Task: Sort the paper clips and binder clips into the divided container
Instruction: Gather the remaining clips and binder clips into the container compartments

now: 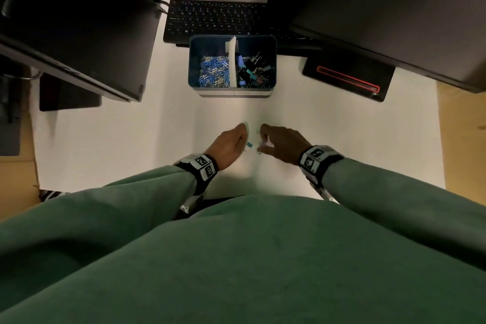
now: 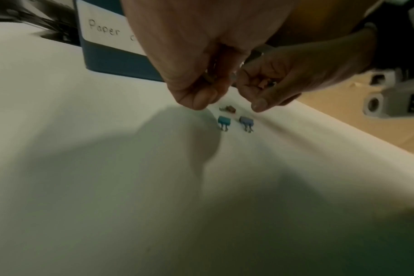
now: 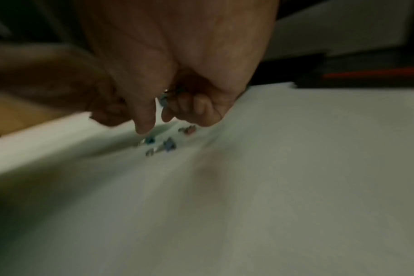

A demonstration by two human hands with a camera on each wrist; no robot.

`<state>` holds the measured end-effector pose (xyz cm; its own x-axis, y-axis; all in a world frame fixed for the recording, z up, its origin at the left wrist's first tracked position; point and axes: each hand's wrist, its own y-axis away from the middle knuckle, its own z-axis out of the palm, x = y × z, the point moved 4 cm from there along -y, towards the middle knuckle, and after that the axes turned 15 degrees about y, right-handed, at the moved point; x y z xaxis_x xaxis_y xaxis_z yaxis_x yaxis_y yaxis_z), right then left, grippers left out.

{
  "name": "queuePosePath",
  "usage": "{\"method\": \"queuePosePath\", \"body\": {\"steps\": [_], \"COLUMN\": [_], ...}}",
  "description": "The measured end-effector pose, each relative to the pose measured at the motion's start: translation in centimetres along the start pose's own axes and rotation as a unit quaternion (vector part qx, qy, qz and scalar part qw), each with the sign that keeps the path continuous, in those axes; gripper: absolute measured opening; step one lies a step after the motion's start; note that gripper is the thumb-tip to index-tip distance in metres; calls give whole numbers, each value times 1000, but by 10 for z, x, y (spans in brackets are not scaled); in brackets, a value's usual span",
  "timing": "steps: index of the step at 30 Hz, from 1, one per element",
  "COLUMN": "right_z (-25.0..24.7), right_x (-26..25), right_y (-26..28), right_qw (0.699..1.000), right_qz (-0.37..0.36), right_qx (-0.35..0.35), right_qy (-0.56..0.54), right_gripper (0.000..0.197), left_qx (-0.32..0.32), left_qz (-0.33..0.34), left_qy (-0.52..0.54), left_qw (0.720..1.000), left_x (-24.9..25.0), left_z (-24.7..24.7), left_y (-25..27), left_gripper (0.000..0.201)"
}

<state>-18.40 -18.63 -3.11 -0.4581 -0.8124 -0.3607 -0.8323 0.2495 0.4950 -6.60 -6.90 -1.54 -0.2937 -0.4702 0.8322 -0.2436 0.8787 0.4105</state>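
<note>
The blue divided container (image 1: 192, 71) stands ahead of me, with paper clips (image 1: 213, 71) left of its white divider (image 1: 232, 60) and binder clips (image 1: 255, 71) right of it. Low over the white sheet, my left hand (image 1: 243, 137) has its fingers curled round small shiny clips (image 2: 210, 74); which kind is unclear. Beside it, my right hand (image 1: 264, 139) grips small binder clips, one teal (image 3: 164, 98). Under the fingertips lie a teal binder clip (image 2: 224, 120), a blue-violet one (image 2: 246, 121) and a reddish one (image 2: 229, 109).
A black keyboard (image 1: 213, 18) lies behind the container. Dark monitors overhang at the left (image 1: 79, 34) and right (image 1: 394, 13). A black device with a red stripe (image 1: 347, 79) sits at the right. The white sheet (image 1: 131, 152) ends on a wooden desk (image 1: 460, 139).
</note>
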Motion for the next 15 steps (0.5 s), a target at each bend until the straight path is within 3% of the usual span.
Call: {"method": "queuePosePath", "body": {"steps": [3,7,9,15], "right_z": [13,19,17,10], "right_x": [-4,-1,-1,21], "right_y": [0,3,7,18], "right_qw": [997,997,998,992], "right_qz": [-52,-23,2,65], "right_qx": [-18,-42,-55,-50], "right_qy": [50,62,-10,-92], "right_gripper": [35,50,53,16], "left_qx": [-17,-51,-87,-123], "left_qz": [-22,-15,-8,26], "left_qy": [-77,-159,-199,-269], "left_qw": [997,986,976,955], "left_x": [-9,-18,-22,-18], "left_z": [7,17,25,30], "left_y": [-3,-14,-18,-18], "left_gripper": [17,41,44,27]}}
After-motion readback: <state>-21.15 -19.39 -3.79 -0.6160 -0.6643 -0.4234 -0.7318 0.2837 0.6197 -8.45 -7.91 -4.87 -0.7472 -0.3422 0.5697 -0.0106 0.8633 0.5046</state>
